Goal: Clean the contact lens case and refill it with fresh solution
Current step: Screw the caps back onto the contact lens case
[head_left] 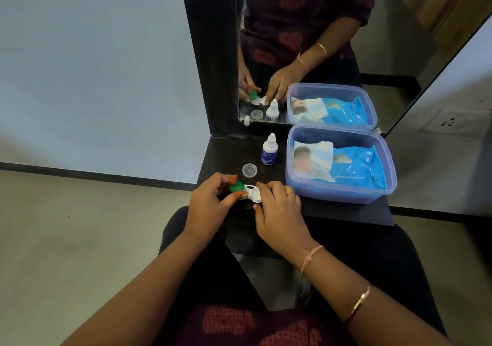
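1. Left hand (210, 199): the thumb and fingertips pinch the green cap (236, 186) from both sides, above the left end of the contact lens case. Whether the cap is seated on its well or lifted off cannot be told.
2. Right hand (279, 212): the fingers curl over the right end of the case, with the thumb at its near edge, gripping it against the table. There is a ring (290, 194) on one finger, and a thread band (311, 255) and a gold bangle (359, 301) further up the arm.
3. Contact lens case (253, 193): white and double-welled, it lies on the near part of the dark table (226, 153) between the two hands. The left well is covered by the green cap and the right well is largely hidden under the fingers.
4. Clear cap (249, 170): a round, transparent cap resting flat on the table just behind the case and apart from it.
5. Solution bottle (269, 151): a small upright bottle with a white nozzle top and a dark blue label. It stands behind the clear cap and just left of the plastic container.
6. Plastic container (332, 191): translucent blue-tinted, rectangular and open-topped, it occupies the right side of the table.
7. Wipes pack (359, 167): a blue soft pack lying inside the container.
8. Mirror (306, 52): dark-framed and upright at the back edge of the table. It reflects the hands, the case, the bottle and the container.
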